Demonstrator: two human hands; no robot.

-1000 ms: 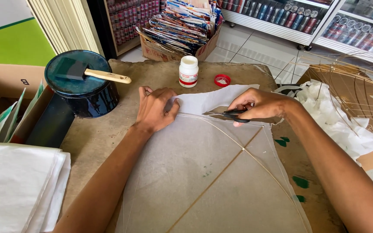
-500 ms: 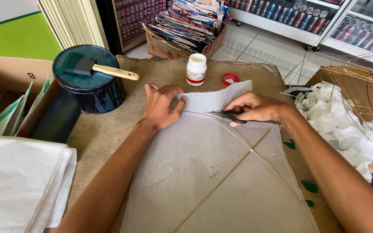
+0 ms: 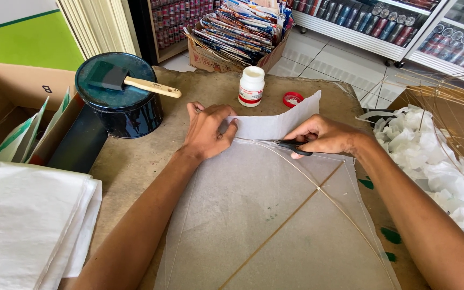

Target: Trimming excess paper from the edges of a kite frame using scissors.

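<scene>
A thin translucent paper sheet (image 3: 253, 215) lies on the worn table over two crossed thin sticks (image 3: 318, 188), like a kite. My left hand (image 3: 208, 131) presses down on the folded-up top flap (image 3: 275, 123) of the paper at its left end. Black-handled scissors (image 3: 291, 146) are gripped in my right hand (image 3: 323, 137), which rests on the flap's right side just above the curved stick.
A dark round tin (image 3: 119, 96) with a foam brush (image 3: 130, 81) on its lid stands at the back left. A white glue bottle (image 3: 252, 86) and its red cap (image 3: 293, 99) sit behind the hands. Cardboard box (image 3: 12, 107) left, white sheets (image 3: 22, 220) front left, crumpled white paper (image 3: 430, 156) right.
My view has shifted slightly; both hands have stayed on the flap, the left pressing further along the fold and the right still with the scissors.
</scene>
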